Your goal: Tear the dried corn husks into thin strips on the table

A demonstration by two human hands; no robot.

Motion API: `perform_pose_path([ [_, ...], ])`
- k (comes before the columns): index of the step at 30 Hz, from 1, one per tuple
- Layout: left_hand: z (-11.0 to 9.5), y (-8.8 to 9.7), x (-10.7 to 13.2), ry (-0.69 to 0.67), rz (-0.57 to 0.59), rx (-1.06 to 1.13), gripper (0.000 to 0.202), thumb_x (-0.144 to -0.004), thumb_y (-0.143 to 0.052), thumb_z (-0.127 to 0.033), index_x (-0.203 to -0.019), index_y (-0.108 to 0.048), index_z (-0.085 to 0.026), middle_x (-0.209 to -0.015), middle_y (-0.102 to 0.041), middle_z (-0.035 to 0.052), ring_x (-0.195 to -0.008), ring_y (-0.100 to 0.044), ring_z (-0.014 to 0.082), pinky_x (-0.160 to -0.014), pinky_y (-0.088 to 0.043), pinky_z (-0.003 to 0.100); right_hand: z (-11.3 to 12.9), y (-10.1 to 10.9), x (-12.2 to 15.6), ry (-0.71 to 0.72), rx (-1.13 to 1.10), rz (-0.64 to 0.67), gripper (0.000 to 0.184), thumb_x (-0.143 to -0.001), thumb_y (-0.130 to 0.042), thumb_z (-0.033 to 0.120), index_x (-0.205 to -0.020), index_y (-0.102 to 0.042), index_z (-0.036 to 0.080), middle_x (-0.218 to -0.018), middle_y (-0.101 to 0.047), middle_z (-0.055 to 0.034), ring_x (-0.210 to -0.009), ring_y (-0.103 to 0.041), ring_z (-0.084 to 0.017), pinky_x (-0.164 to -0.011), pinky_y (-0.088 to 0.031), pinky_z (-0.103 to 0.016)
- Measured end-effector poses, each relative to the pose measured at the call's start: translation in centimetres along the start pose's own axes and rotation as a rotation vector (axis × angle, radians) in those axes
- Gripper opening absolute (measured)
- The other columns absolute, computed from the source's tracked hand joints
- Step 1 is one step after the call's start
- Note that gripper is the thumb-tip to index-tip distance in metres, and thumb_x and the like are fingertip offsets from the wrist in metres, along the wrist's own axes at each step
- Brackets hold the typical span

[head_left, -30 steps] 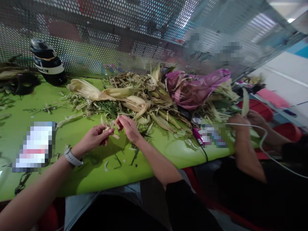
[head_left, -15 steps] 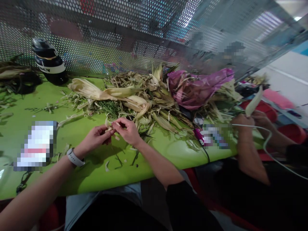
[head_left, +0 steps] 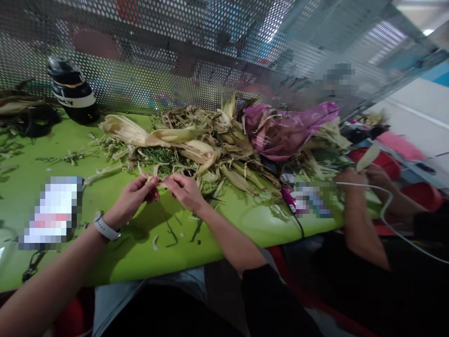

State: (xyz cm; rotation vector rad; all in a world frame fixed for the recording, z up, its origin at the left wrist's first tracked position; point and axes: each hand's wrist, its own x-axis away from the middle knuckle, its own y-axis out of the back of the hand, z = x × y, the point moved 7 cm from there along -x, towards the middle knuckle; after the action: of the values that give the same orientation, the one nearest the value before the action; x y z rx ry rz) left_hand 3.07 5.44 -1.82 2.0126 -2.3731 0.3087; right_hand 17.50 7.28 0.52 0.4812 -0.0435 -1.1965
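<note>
Pale strips of corn husk (head_left: 156, 170) stick up between my two hands, above the green tabletop (head_left: 245, 224). My left hand (head_left: 135, 191), with a light band on its wrist, is closed on the strips, fingertips pinched. My right hand (head_left: 184, 189) pinches the other end of a strip; its fingertips are a short way from the left ones. How the strips are joined is too small to tell. Just beyond my hands lies a heap of dried corn husks (head_left: 238, 150), with a large pale husk piece (head_left: 135, 133) on its left side.
A dark bottle (head_left: 75, 93) stands at the back left by a perforated metal screen (head_left: 157, 56). A phone (head_left: 54, 210) lies on the left. A pink plastic bag (head_left: 280, 133) rests on the heap. At right, another person's hands (head_left: 354, 180) hold a husk near a white cable (head_left: 365, 185).
My left hand has moved slightly left and up, away from my right, so the strip between them shows more. The other person's husk has tilted lower.
</note>
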Motion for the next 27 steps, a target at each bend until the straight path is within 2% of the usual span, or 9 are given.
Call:
perform_pose_path([
  [2,0.1,0.0,0.0,0.008,0.013,0.024,0.029,-0.084,-0.069,-0.044,-0.085,-0.062,-0.016,-0.066,-0.064,0.0001,-0.056,-0.056,0.0096,-0.053,-0.042,0.021,0.4,-0.5,0.1,0.046,0.053,0.037,0.035,-0.094,-0.048,0.046,-0.073,-0.051,0.019,-0.061,-0.048,0.0038,-0.057,-0.045,-0.01,-0.059,-0.035,-0.024],
  [9,0.4,0.1,-0.3,0.01,0.043,0.018,0.028,-0.079,-0.075,-0.039,-0.087,-0.064,-0.015,-0.067,-0.065,0.0005,-0.057,-0.057,0.01,-0.054,-0.044,0.022,0.5,-0.4,-0.1,0.083,0.127,-0.012,0.034,-0.095,-0.044,0.046,-0.075,-0.051,0.02,-0.064,-0.05,0.0027,-0.06,-0.046,-0.011,-0.061,-0.037,-0.024],
  [16,0.2,0.3,-0.1,0.027,-0.019,0.106,0.033,-0.076,-0.078,-0.041,-0.086,-0.065,-0.012,-0.066,-0.065,0.0007,-0.055,-0.056,0.0082,-0.054,-0.042,0.02,0.4,0.2,-0.3,0.087,0.156,-0.061,0.036,-0.095,-0.046,0.046,-0.072,-0.051,0.019,-0.062,-0.048,0.0031,-0.057,-0.045,-0.01,-0.059,-0.035,-0.024],
  [18,0.2,0.3,-0.1,0.017,-0.02,0.132,0.033,-0.076,-0.077,-0.041,-0.09,-0.066,-0.013,-0.07,-0.068,0.0019,-0.061,-0.061,0.0102,-0.06,-0.046,0.022,0.2,0.4,-0.3,0.074,0.128,-0.079,0.034,-0.094,-0.047,0.047,-0.075,-0.053,0.02,-0.062,-0.049,0.0032,-0.056,-0.046,-0.01,-0.058,-0.036,-0.024],
  [21,-0.2,0.6,-0.1,-0.062,-0.047,0.129,0.033,-0.082,-0.071,-0.043,-0.101,-0.067,-0.016,-0.087,-0.073,0.0056,-0.083,-0.068,0.0164,-0.076,-0.05,0.028,0.3,1.5,0.1,0.073,0.102,-0.241,0.029,-0.091,-0.053,0.048,-0.089,-0.055,0.02,-0.065,-0.052,0.0033,-0.057,-0.047,-0.011,-0.057,-0.038,-0.024],
  [23,-0.6,0.8,0.0,-0.137,-0.082,0.091,0.033,-0.086,-0.067,-0.043,-0.108,-0.066,-0.018,-0.099,-0.074,0.0074,-0.098,-0.067,0.0192,-0.086,-0.049,0.03,0.7,1.6,0.6,0.11,0.136,-0.31,0.028,-0.091,-0.054,0.047,-0.088,-0.056,0.019,-0.067,-0.054,0.0021,-0.058,-0.048,-0.011,-0.059,-0.039,-0.024],
  [25,-0.9,0.5,0.1,-0.18,-0.082,0.066,0.034,-0.088,-0.065,-0.042,-0.112,-0.065,-0.019,-0.108,-0.073,0.0085,-0.108,-0.064,0.0205,-0.093,-0.047,0.032,0.9,0.2,0.7,0.127,0.172,-0.195,0.028,-0.091,-0.055,0.045,-0.082,-0.058,0.019,-0.067,-0.057,0.0008,-0.058,-0.049,-0.011,-0.059,-0.039,-0.025],
  [27,-0.9,0.0,0.2,-0.187,-0.051,0.084,0.034,-0.088,-0.064,-0.041,-0.114,-0.064,-0.019,-0.115,-0.071,0.0086,-0.112,-0.063,0.0205,-0.096,-0.046,0.033,0.3,-2.0,0.7,0.071,0.138,0.013,0.028,-0.088,-0.058,0.045,-0.084,-0.061,0.018,-0.068,-0.06,0.0001,-0.058,-0.05,-0.011,-0.057,-0.04,-0.025],
])
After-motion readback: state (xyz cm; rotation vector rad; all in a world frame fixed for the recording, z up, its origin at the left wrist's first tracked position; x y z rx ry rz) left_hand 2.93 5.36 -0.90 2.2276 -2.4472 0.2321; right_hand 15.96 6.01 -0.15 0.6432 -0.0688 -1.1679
